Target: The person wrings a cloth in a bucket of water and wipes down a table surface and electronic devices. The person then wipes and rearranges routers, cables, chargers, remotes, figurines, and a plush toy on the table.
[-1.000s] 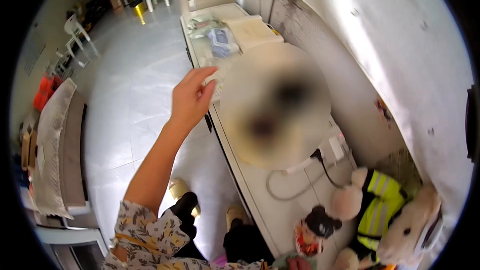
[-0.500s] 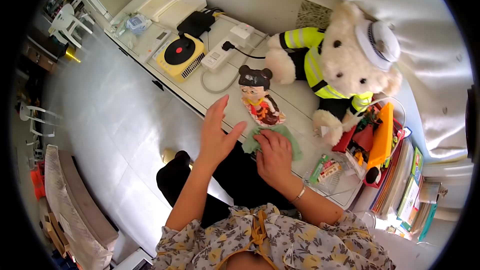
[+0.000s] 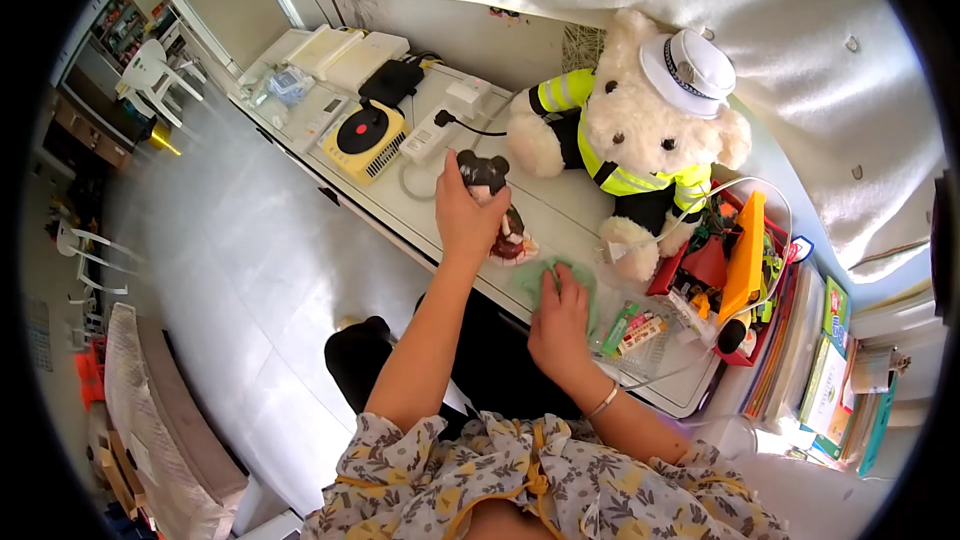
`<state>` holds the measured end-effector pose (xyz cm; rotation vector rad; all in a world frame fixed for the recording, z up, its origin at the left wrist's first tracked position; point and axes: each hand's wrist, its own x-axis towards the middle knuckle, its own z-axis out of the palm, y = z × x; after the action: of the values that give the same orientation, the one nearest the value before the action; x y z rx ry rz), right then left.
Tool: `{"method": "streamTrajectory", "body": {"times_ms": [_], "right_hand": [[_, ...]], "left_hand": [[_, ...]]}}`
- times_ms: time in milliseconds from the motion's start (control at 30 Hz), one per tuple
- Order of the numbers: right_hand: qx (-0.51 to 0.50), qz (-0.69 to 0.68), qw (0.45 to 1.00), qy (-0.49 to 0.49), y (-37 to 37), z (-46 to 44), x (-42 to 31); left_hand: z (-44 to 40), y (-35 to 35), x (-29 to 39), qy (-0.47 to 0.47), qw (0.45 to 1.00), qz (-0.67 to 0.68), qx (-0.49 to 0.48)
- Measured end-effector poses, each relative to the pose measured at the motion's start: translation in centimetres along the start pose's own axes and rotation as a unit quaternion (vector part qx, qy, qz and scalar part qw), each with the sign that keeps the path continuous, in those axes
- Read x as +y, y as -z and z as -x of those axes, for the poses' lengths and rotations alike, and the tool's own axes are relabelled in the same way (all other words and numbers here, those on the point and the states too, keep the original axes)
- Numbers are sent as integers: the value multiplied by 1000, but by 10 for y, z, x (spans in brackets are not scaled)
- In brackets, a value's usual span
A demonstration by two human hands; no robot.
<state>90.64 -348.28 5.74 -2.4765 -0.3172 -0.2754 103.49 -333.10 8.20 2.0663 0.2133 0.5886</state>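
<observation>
My left hand (image 3: 468, 217) is wrapped round the head of a small figurine (image 3: 512, 236) with two dark hair buns; its red and white base rests on or just above the white cabinet top (image 3: 425, 225). Under my right hand (image 3: 562, 325) lies a thin green cloth (image 3: 530, 280), pinched or pressed by the fingers near the front edge. Just right of that hand are a green tube (image 3: 619, 328) and a small printed packet (image 3: 641, 333) on a clear tray. A large plush bear (image 3: 640, 130) in a yellow vest and white cap sits behind.
Left along the cabinet stand a yellow device with a black disc (image 3: 365, 135), a power strip (image 3: 430, 130) and a black pouch (image 3: 391, 83). To the right are a red basket of toys (image 3: 745, 355) and upright books (image 3: 825, 380). White curtain (image 3: 800, 60) hangs behind.
My left hand has moved from the air beside the figurine onto its head and closed round it. My right hand stays on the green cloth. The view has shifted slightly.
</observation>
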Motion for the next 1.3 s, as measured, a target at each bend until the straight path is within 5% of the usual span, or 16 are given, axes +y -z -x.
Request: {"method": "streamTrajectory", "body": {"times_ms": [300, 467, 533, 667, 1200, 1300], "right_hand": [[45, -8, 998, -49, -74, -133, 21], [71, 20, 997, -18, -105, -182, 3], [5, -12, 999, 47, -105, -186, -5], [-29, -47, 988, 141, -106, -167, 7], [-145, -115, 977, 106, 0, 17, -4], [-322, -403, 857, -1, 19, 14, 2]], "left_hand": [[6, 60, -35, 10, 998, -33, 48], [-1, 67, -51, 3, 998, -18, 64], [-5, 64, -57, -18, 997, -15, 68], [-18, 58, -62, -24, 996, -36, 81], [-28, 56, -63, -28, 997, -56, 51], [-27, 59, -51, -60, 989, -117, 72]]}}
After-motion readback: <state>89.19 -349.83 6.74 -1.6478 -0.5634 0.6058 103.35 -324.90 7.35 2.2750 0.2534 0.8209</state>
